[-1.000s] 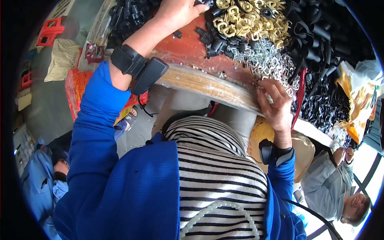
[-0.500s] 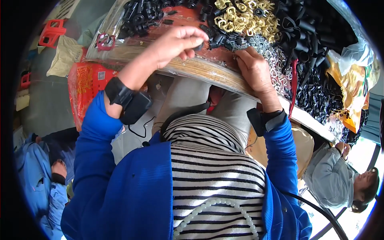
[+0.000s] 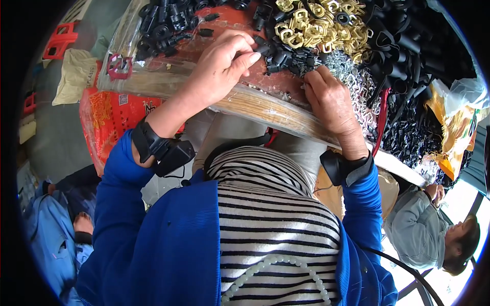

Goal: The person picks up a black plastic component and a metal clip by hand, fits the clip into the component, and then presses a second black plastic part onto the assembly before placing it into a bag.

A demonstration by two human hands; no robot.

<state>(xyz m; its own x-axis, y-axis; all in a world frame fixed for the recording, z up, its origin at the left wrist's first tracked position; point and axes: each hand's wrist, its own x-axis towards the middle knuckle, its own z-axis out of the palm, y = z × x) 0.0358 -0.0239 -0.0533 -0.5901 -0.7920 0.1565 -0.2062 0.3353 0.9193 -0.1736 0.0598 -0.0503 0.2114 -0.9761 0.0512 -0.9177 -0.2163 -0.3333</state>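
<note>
My left hand (image 3: 224, 64) is over the red tabletop (image 3: 229, 18), its fingers curled and the thumb bent toward them. Its fingertips touch the edge of a cluster of small black plastic pieces (image 3: 278, 58); whatever lies between them cannot be made out. My right hand (image 3: 332, 102) rests at the table's wooden front edge (image 3: 275, 109), beside a heap of small silver metal fittings (image 3: 352, 76). Its fingers are pinched together, pointing down at the tabletop, and hide anything they hold. Beyond the black pieces lies a pile of gold-coloured metal buckles (image 3: 324, 25).
Round black parts (image 3: 171, 23) are heaped at the back left, near a pink ring-shaped item (image 3: 119, 67). Black strap-like pieces (image 3: 403, 43) pile up at right, with a red ribbon (image 3: 382, 122) beside them. A red bag (image 3: 109, 115) hangs left; a person (image 3: 418, 224) sits at right.
My left hand has moved in against the black pieces, its fingertips now beside them; a dark piece showed under its fingers before. My right hand stays pinched at the table edge. The view has shifted slightly.
</note>
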